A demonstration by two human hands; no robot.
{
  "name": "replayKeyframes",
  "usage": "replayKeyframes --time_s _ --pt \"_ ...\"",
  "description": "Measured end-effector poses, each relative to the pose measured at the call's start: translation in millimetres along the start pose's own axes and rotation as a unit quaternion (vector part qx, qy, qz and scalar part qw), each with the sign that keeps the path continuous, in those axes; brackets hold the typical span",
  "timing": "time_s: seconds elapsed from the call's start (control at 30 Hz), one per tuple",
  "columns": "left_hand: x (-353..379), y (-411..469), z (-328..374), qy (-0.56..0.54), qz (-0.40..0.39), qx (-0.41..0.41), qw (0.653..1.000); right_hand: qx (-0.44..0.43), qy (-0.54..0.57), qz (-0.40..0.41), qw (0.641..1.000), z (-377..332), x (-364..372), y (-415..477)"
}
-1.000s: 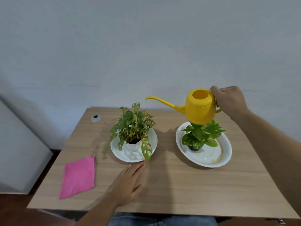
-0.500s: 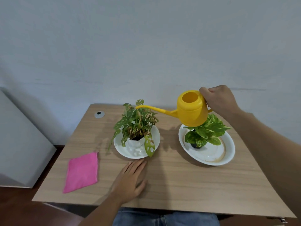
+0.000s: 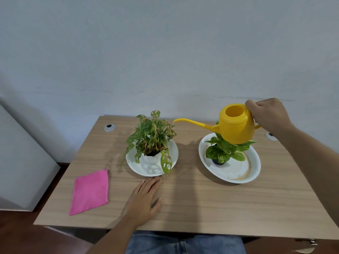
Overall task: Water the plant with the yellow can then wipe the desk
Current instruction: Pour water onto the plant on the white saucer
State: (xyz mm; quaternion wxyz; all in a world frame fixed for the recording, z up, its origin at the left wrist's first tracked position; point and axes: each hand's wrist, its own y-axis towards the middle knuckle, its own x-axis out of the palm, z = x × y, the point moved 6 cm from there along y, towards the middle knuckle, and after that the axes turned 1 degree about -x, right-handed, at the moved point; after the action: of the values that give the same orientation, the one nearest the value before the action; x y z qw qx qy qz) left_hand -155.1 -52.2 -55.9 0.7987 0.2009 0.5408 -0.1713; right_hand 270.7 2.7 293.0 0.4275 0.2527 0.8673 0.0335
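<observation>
My right hand (image 3: 267, 115) grips the handle of the yellow watering can (image 3: 236, 125), held in the air over the right plant (image 3: 226, 150). The can's long spout tip (image 3: 176, 121) reaches the upper right leaves of the left plant (image 3: 152, 138), which stands in a white pot on a white plate (image 3: 145, 168). My left hand (image 3: 145, 200) lies flat on the wooden desk (image 3: 201, 202), fingers apart, just in front of that plate. A pink cloth (image 3: 90, 192) lies on the desk's left side.
The right plant sits in a white oval dish (image 3: 236, 174) with a brown ring of residue. Two grey cable grommets (image 3: 109, 127) (image 3: 271, 136) are set near the desk's back edge. A grey cabinet (image 3: 20, 171) stands left of the desk.
The can has come down and tipped toward the left plant, and its spout tip now meets the leaves. My left hand has stayed flat on the desk.
</observation>
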Motion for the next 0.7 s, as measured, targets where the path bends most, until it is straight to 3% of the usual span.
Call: replayKeyframes --time_s 0.23,0.7 --pt "0.7 -0.4 -1.1 -0.003 0.006 0.000 1.000 0.040 0.028 0.016 0.999 0.5 3.6 2.4" --pt "-0.4 -0.4 0.0 -0.004 -0.002 -0.006 1.000 0.018 0.065 -0.020 0.997 -23.9 31.1 0.1"
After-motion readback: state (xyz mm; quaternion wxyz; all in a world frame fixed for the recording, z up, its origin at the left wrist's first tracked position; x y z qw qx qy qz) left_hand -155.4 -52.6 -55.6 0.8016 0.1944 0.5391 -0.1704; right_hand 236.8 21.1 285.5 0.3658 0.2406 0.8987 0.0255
